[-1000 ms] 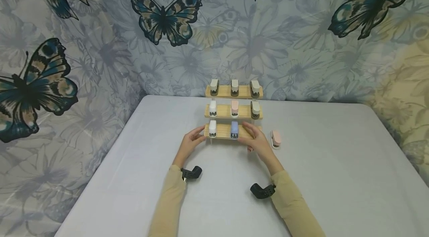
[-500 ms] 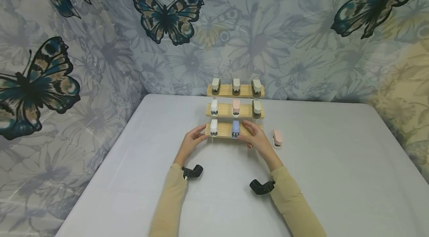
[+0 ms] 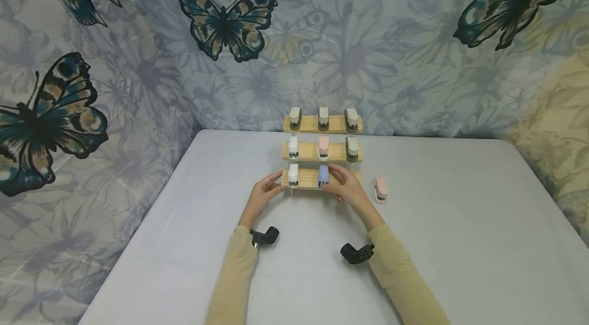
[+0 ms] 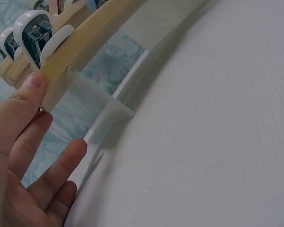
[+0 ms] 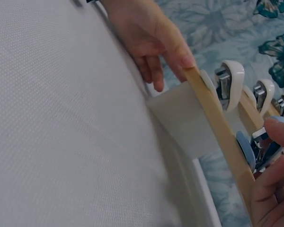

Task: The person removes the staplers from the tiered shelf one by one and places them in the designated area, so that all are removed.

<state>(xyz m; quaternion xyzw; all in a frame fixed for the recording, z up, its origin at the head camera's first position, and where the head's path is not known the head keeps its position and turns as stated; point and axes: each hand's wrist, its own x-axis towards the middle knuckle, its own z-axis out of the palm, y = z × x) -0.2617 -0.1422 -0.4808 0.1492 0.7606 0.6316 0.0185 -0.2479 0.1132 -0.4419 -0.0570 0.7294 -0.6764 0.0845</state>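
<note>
A tiered rack with three wooden shelves holds small staplers in rows. My left hand (image 3: 263, 194) pinches the left end of the lowest shelf (image 3: 307, 178), thumb on the wood in the left wrist view, the lower fingers spread free. On that shelf stand a white stapler (image 3: 293, 175) at the left and a blue stapler (image 3: 323, 175) in the middle. The right hand (image 3: 348, 189) holds the blue stapler from its right side, a fingertip at its front and another by its back. In the right wrist view, fingers partly cover the blue stapler (image 5: 260, 146).
A pink stapler (image 3: 380, 189) lies on the white table (image 3: 460, 223), right of the rack. The middle shelf (image 3: 307, 151) carries white, pink and cream staplers; the top shelf (image 3: 309, 124) carries three cream ones. A butterfly-patterned wall (image 3: 391, 74) stands close behind.
The right hand has shifted slightly left along the lowest shelf, its fingers closing in on the blue stapler. The left hand stays at the shelf's left end.
</note>
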